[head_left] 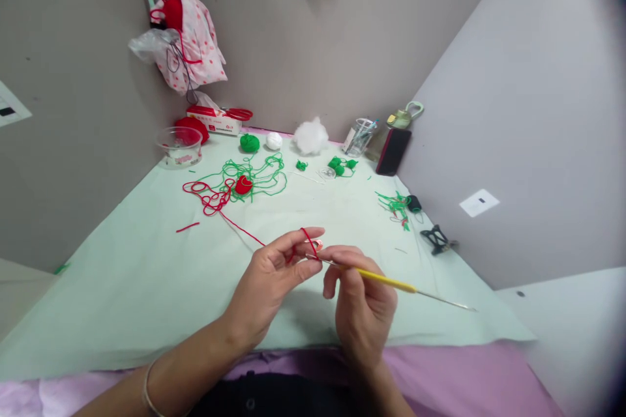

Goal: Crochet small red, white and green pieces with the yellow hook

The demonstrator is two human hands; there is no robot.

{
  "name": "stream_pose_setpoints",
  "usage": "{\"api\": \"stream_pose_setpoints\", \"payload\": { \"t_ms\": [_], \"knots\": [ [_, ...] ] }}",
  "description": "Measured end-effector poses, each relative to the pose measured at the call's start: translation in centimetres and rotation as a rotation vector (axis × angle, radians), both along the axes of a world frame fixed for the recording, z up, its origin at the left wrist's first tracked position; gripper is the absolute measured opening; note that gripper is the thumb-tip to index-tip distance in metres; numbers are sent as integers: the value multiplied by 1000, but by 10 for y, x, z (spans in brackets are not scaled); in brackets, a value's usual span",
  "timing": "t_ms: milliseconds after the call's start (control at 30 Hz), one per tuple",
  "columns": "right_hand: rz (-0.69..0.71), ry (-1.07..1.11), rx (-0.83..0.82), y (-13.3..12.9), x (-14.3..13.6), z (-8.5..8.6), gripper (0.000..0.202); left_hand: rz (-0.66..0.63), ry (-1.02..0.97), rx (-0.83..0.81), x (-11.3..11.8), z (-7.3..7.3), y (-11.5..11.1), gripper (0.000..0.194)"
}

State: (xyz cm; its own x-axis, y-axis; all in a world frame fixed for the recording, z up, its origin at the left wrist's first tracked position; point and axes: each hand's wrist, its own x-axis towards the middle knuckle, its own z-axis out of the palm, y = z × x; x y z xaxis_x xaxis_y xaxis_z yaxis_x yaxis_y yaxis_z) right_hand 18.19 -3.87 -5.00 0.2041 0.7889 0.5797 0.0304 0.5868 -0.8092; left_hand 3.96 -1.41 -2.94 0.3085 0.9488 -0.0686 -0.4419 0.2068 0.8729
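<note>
My left hand [271, 280] pinches red yarn between thumb and fingers, and a strand loops over its raised index finger. From that hand the red yarn [239, 227] runs back to a loose tangle beside a small red ball [243, 185]. My right hand [364, 296] is closed around the yellow handle of a crochet hook [386, 279]. The hook's metal tip meets the red yarn at my left fingertips. A small orange-and-white piece [317, 245] shows just behind the fingers; what it is cannot be made out.
Green yarn [268, 176] lies tangled behind the red strands. Along the back stand a clear tub [180, 155], a green ball [249, 143], white stuffing [311, 137], a clear cup [360, 137] and a dark phone [394, 152]. Green scraps [398, 207] and a black stand [438, 240] lie right.
</note>
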Motion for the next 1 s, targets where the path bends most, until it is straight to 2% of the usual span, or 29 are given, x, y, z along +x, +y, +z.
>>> {"api": "stream_pose_setpoints", "payload": {
  "t_ms": [67, 133, 200, 267, 367, 467, 533, 667, 900, 1000],
  "knots": [
    [-47, -88, 18, 0, -1, 1, 26, 14, -2, 8, 0, 1, -2, 44],
    [-152, -233, 87, -1, -3, -1, 30, 10, -23, -13, 2, 2, -5, 53],
    [-276, -360, 199, -2, -3, -5, 38, -37, -77, -85, 3, 3, -6, 58],
    [-319, -398, 262, -2, -2, -7, 43, -119, -158, -181, 3, 3, -5, 58],
    [-220, -263, 149, -1, 5, -5, 32, -191, -247, -260, -1, 4, 0, 52],
    [-107, 26, -13, 1, 8, 3, 23, -164, -220, -233, -6, 5, 4, 46],
    [-35, 133, -70, 3, 7, 6, 20, -131, -175, -178, -6, 6, 3, 46],
    [35, 75, -123, 4, 2, 2, 17, -101, -97, -93, -2, 3, -2, 49],
    [3, 35, -123, 5, 4, 2, 19, -64, -26, -54, -3, 1, 0, 41],
    [-47, -50, -85, 3, 2, 3, 22, -60, -36, -69, -1, 0, -2, 46]
  ]
}}
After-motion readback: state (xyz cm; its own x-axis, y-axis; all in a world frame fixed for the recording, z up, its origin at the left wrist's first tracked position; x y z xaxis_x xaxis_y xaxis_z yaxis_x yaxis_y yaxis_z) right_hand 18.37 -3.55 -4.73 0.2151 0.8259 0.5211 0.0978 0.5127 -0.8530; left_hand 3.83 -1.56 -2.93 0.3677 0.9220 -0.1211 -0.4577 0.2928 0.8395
